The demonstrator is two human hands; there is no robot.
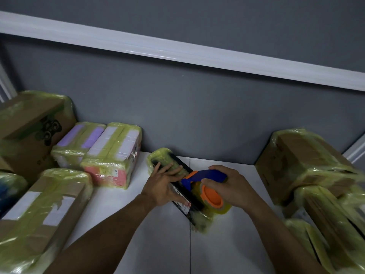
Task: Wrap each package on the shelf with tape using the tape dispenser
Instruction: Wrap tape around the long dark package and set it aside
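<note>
Package [192, 211], long and black, lying slantwise on the white shelf [162, 244], with yellowish tape wound round both of its ends. The left hand [166, 186] lies flat on the package's upper face; its fingers [171, 168] are straight and spread, pointing toward the far taped end, while the thumb reaches toward a printed label on the near half. The right hand [231, 186] grips the blue handle of the dispenser [212, 196], fingers curled over the handle and thumb set against its near side. The dispenser's orange hub and tape roll sit just below that thumb, against the right edge of the package, and its blue and orange nose meets the package just beside the left fingertips. Beyond the left fingers, to their left, stand a pink parcel [114, 155] and a purple parcel [79, 143], touching side by side, with a tall box [29, 127] behind them and a flat box [43, 210] nearer the camera. Past the right knuckles, well apart from them, a stack of boxes [302, 161] rests against the grey wall [177, 115]. All of these carry the same yellowish tape.
</note>
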